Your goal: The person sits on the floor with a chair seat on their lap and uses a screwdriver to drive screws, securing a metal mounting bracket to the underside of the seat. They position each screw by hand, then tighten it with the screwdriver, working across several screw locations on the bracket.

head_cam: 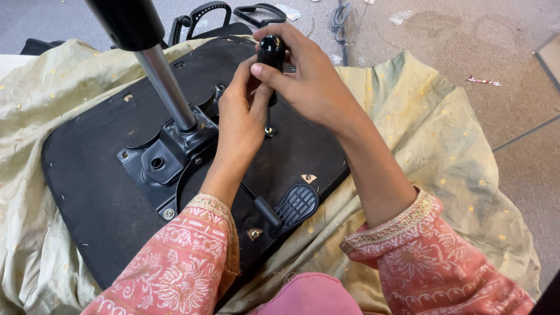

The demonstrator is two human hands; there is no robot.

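Near edge: paddle lever point(296, 204) overhanging the upturned seat base point(87, 175), which lies on a pale cloth point(443, 146) over the floor. Centre: left hand point(240, 119) and right hand point(309, 79) both closed around a screwdriver point(271, 51), upright on a screw. Its smooth, rigid black handle likely handles light; grip at the knob. Beyond: gas-lift column point(166, 87).

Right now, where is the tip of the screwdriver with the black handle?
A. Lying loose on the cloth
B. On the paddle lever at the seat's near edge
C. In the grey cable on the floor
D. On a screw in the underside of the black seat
D: the right hand grips the screwdriver upright, the left hand steadies its shaft, and its tip meets a screw in the seat.
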